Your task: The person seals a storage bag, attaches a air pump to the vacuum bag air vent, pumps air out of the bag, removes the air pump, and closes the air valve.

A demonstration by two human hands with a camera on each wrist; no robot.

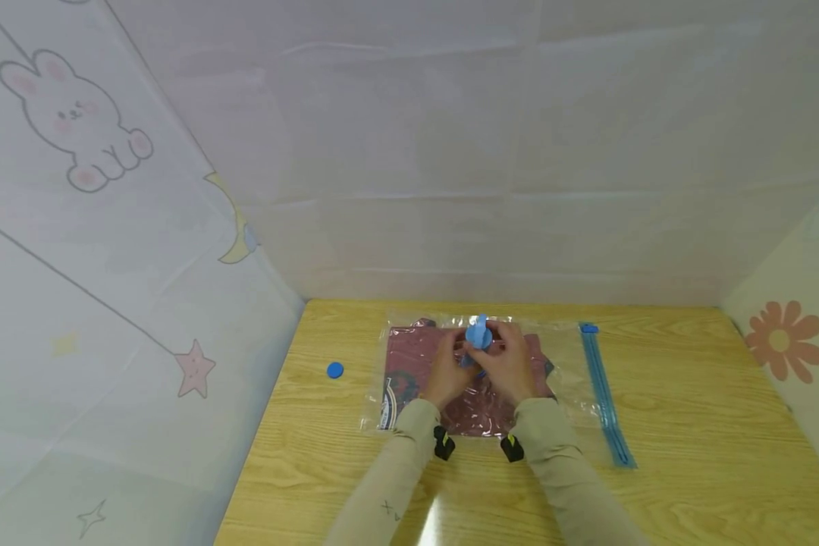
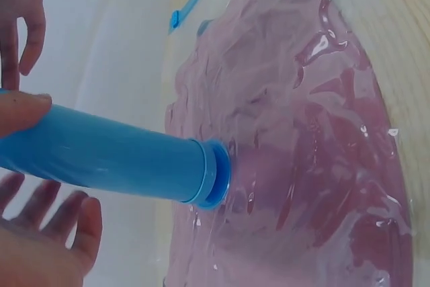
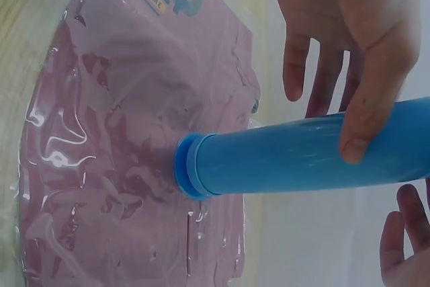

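A blue hand pump (image 1: 478,335) stands upright with its flared end against a clear storage bag (image 1: 573,356). Folded dusty-pink fabric (image 1: 416,350) with a printed label lies inside the bag, under wrinkled, glossy plastic. My left hand (image 1: 446,375) holds the pump from the left, its thumb against the barrel (image 3: 295,156) in the right wrist view. From the other side my right hand (image 1: 512,368) grips the pump near its top, thumb across it. The fingers partly hide the pump in the head view. A flat blue round cap (image 1: 335,369) lies left of the bag.
Along the bag's right end runs a blue zip strip (image 1: 606,402), its slider (image 1: 589,328) at the far end. The wooden table (image 1: 689,409) meets a pale wall (image 1: 409,243) at the back, with printed sheets at both sides.
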